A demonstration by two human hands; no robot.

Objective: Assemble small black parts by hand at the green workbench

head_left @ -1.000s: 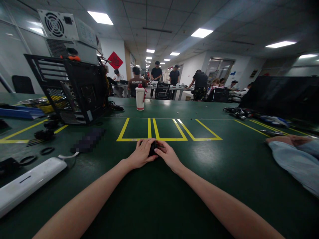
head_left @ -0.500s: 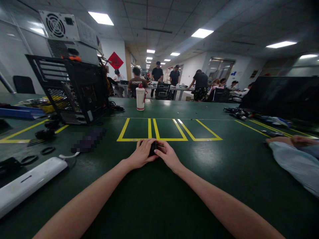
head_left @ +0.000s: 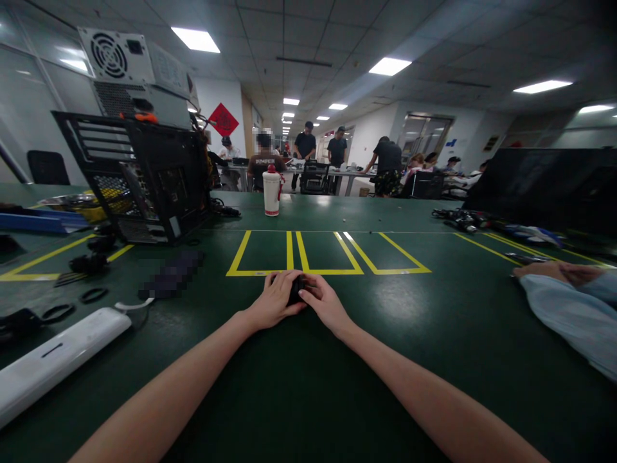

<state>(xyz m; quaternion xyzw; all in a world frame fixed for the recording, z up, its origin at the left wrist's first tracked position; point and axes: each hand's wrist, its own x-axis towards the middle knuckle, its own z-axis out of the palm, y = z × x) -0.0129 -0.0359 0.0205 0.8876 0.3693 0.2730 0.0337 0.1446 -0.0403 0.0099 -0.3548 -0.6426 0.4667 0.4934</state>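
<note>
Between my two hands I hold a small black object (head_left: 295, 290). It is dark and compact, and most of it is hidden by my fingers, so I cannot tell its exact shape. It sits low, on or just above the green table (head_left: 299, 379), just in front of the near edge of the yellow marked boxes (head_left: 308, 252).

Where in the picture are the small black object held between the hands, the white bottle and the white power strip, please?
small black object (head_left: 295, 290), head view, its visible middle between the fingers.
white bottle (head_left: 271, 193), head view, its body.
white power strip (head_left: 58, 355), head view, its top face.
</note>
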